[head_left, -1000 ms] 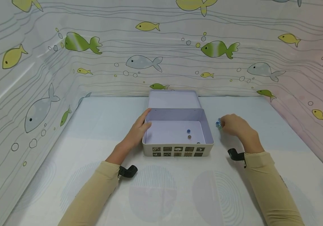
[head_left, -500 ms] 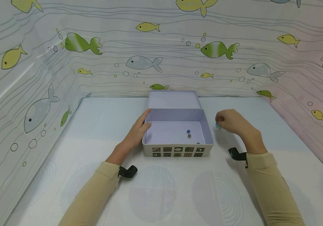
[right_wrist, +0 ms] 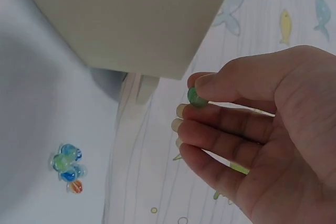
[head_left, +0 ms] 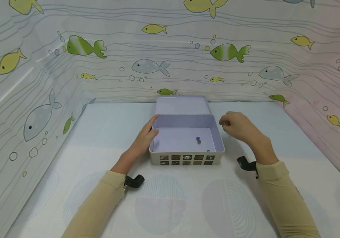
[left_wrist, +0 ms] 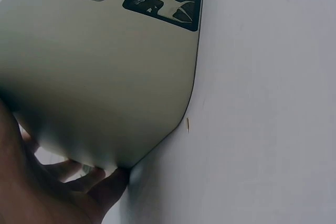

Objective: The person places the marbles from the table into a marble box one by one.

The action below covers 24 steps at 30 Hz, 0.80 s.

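Note:
A pale metal box (head_left: 157, 158) with small pictures along its front stands on the table, its lid (head_left: 183, 105) swung back. My left hand (head_left: 142, 140) grips the box's left wall, thumb at the rim and fingers along the outside. Beyond the right rim, my right hand (head_left: 242, 128) pinches a green glass marble (right_wrist: 196, 98) between thumb and forefinger, raised above the table. On the box floor lie a blue marble (head_left: 198, 138) and a greyish one (head_left: 199, 142) close together; a third marble (head_left: 208, 150) shows partly behind the front wall.
A cluster of several glass marbles (right_wrist: 67, 162), blue, green and orange, rests on the table to the right of the box; the right hand mostly hides it in the head view. A fish-printed sheet (head_left: 116, 59) rises behind and at both sides.
My right hand has picked a green marble from the cluster, lifted it and moved left toward the box's right rim. The left hand stays on the box. The greyish marble has rolled nearer the blue one.

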Tool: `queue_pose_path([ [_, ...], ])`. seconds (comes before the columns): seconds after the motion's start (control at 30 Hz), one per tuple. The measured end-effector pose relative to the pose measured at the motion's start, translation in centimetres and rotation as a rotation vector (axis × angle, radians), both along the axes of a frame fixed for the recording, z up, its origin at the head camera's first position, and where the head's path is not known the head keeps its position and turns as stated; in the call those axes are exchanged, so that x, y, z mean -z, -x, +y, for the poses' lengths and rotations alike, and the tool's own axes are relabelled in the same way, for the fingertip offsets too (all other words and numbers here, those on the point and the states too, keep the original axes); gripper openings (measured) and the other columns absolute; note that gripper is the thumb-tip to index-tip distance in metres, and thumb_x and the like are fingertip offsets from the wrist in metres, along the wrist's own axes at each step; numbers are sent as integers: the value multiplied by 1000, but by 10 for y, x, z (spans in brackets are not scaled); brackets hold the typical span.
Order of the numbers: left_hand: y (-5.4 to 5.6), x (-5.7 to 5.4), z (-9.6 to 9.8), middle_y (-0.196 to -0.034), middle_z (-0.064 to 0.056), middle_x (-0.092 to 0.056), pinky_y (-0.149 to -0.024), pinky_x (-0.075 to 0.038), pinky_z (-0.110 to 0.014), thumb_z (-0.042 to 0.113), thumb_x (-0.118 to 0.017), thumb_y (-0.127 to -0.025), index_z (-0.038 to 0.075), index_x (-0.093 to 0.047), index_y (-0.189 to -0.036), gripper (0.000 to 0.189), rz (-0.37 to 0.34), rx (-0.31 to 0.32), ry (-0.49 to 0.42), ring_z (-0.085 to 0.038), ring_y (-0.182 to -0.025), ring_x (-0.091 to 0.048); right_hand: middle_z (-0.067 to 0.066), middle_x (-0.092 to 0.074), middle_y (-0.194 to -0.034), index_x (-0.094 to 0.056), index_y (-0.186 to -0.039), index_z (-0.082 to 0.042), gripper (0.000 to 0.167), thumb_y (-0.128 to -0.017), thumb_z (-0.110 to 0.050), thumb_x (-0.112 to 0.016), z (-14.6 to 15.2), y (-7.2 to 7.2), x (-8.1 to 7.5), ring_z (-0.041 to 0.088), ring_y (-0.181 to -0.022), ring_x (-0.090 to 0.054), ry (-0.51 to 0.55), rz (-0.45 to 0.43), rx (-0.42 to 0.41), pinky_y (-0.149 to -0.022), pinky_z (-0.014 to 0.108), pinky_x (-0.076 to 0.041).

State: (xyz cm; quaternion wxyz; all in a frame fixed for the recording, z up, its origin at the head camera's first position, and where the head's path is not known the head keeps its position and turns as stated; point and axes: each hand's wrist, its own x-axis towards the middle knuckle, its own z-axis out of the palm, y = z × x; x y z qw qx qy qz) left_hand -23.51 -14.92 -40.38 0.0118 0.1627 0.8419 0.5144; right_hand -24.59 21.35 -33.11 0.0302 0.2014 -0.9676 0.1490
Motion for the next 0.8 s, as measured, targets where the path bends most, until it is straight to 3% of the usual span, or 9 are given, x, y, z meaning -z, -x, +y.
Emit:
queue_pose_path([
  [0.53, -2, 0, 1, -169, 0, -10, -128, -9, -48, 18, -36, -104, 23, -12, -161, 62, -9, -1, -7, -21, -157, -7, 6, -67, -96, -74, -105, -2, 18, -92, -1, -61, -37, -18, 1, 20, -85, -58, 67, 68, -122, -75, 34, -52],
  [0.8, -2, -1, 0, -169, -2, -10, -128, -10, -48, 19, -35, -105, 19, -10, -161, 62, -4, 0, 1, -23, -157, -7, 6, -66, -95, -74, -104, -1, 16, -91, -2, -65, -52, -15, 16, 19, -84, -61, 54, 30, -190, -75, 33, -54],
])
